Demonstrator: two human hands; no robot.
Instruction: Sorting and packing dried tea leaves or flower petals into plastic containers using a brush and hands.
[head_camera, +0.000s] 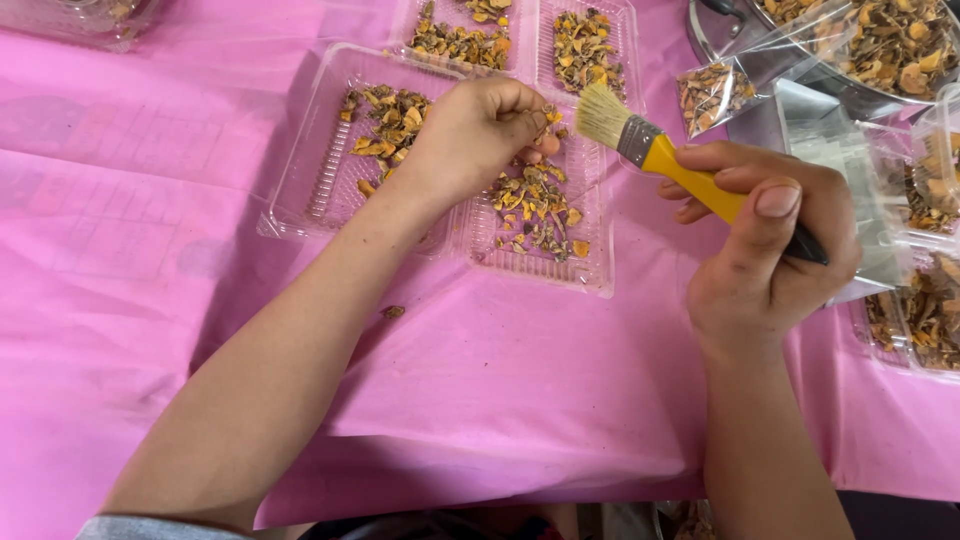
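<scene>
Head view: a yellow-handled paintbrush (660, 155) with pale bristles, gripped in the right hand (770, 240), hovers beside a clear plastic tray (300, 190); left hand (475, 130) pinches dried orange pieces (535, 205) over it.

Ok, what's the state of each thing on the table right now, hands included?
Left hand: fingers pinched on a small dried piece over the tray.
Right hand: closed around the brush handle.
Brush: held tilted, bristles toward the tray.
Clear hinged tray: open, dried pieces in both halves.
Second clear tray: open, partly filled.
Small plastic bag: filled with dried pieces.
Metal bowl: filled.
</scene>
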